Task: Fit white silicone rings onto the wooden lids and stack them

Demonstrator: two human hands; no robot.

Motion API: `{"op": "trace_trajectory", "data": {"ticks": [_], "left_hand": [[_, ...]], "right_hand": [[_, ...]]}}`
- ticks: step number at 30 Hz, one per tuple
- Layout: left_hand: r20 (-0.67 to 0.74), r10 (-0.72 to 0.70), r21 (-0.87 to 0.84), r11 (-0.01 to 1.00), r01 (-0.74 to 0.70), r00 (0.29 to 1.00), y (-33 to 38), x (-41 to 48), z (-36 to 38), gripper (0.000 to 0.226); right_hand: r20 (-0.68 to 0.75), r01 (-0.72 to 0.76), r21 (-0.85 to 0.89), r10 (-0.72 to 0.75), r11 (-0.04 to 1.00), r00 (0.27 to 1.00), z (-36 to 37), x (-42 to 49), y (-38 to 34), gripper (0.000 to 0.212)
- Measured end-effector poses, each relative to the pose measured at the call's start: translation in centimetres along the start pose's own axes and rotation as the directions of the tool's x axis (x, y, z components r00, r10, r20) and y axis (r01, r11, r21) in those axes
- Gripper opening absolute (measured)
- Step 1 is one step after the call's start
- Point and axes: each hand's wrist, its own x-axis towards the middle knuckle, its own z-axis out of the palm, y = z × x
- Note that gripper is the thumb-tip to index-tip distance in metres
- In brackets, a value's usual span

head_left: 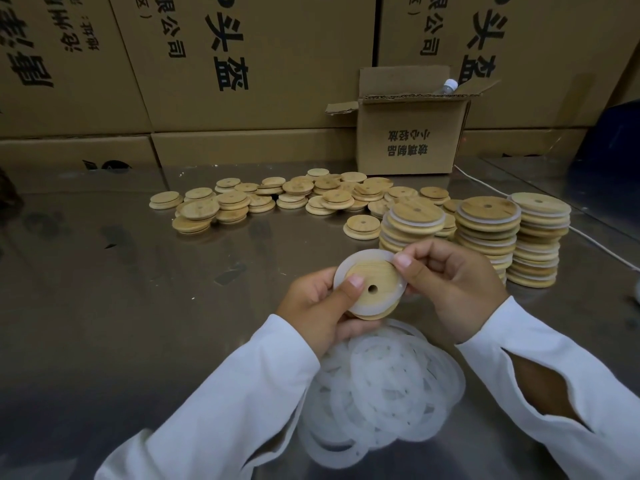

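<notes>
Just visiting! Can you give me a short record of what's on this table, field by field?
Left hand: holds a wooden lid, thumb on top
Right hand: pinches the white ring at the lid's upper edge
Loose rings: heap on the table near the person
Bare lids: scattered farther back
Ringed stacks: three, on the right
Box: open, behind the lids

Only the white cap of a bottle [451, 85] shows above the small open box [408, 140], the left hand [311, 303] hides its fingers behind the wooden lid [379, 280], and a dark blue shape [616, 150] is cut off at the right edge.
</notes>
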Motion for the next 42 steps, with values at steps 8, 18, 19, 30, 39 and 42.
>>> {"op": "trace_trajectory", "data": {"ticks": [8, 18, 19, 30, 39, 42], "left_hand": [[0.006, -0.022, -0.010, 1.000, 0.023, 1.000, 0.5, 0.0, -0.3, 0.016], [-0.025, 0.001, -0.032, 0.999, -0.002, 1.000, -0.2, -0.1, 0.2, 0.017], [-0.026, 0.006, -0.025, 1.000, -0.007, 1.000, -0.2, -0.2, 0.3, 0.016], [-0.137, 0.216, 0.179, 0.965, -0.191, 0.967, -0.3, 0.1, -0.3, 0.014], [-0.122, 0.256, 0.334, 0.920, -0.204, 0.959, -0.4, 0.1, -0.4, 0.019], [-0.140, 0.274, 0.385, 0.900, -0.202, 0.952, -0.5, 0.1, -0.5, 0.010]], "right_hand": [[0.006, -0.072, 0.070, 0.072, 0.995, 0.997, 0.0, 0.0, -0.2, 0.015], [-0.033, -0.048, 0.049, 0.050, 0.998, 0.998, 0.1, -0.2, 0.0, 0.012], [-0.035, -0.043, 0.040, 0.045, 0.998, 0.998, 0.2, -0.2, 0.0, 0.012], [-0.028, 0.016, -0.042, -0.017, 0.999, 0.999, 1.1, -1.1, -0.5, 0.012], [-0.020, 0.026, -0.082, -0.028, 0.996, 0.999, 0.9, -0.8, 0.0, 0.017], [-0.001, 0.001, -0.093, -0.001, 0.996, 1.000, 1.1, -0.9, 0.2, 0.017]]}}
